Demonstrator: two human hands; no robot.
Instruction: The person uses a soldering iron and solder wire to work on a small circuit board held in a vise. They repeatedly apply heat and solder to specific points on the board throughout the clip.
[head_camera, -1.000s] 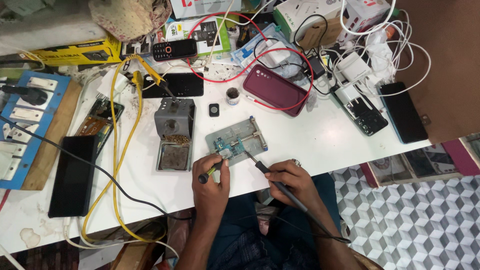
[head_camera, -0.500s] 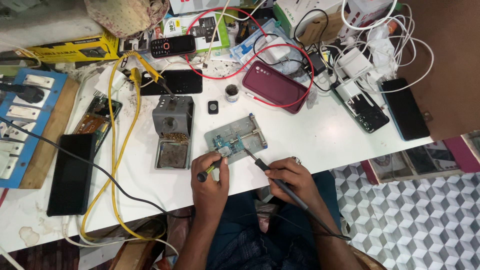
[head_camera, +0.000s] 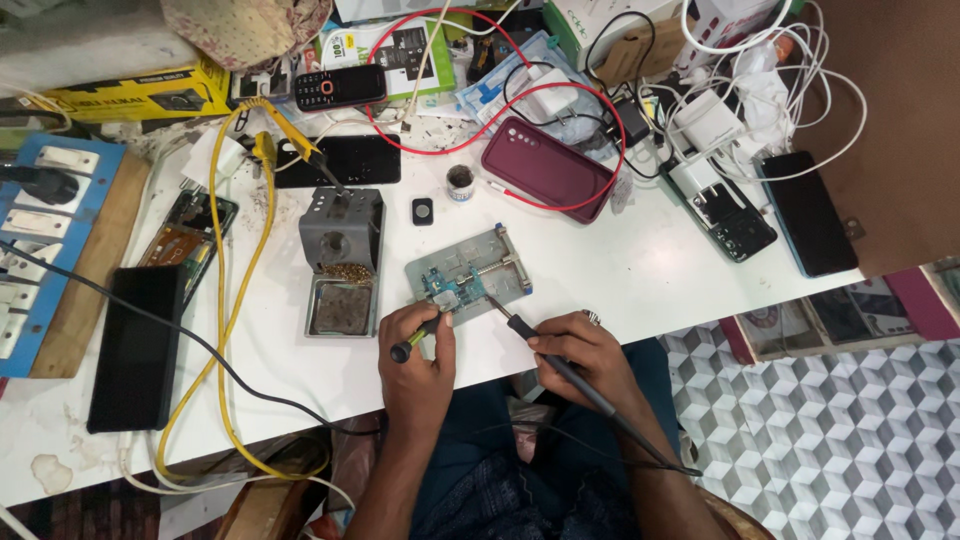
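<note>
Single head-worn view, steep downward look from above the seated person, moderate distance, white workbench (head_camera: 640, 270) filling upper frame, lap and patterned floor (head_camera: 820, 420) below, no second view.

A phone repair workshop. A white counter (head_camera: 650, 270) is crowded with a grey metal soldering iron stand (head_camera: 340, 255), a grey metal circuit board holder (head_camera: 468, 275), an opened black smartphone (head_camera: 188, 235), white chargers (head_camera: 705, 125) and a blue switchboard (head_camera: 40, 240).
</note>
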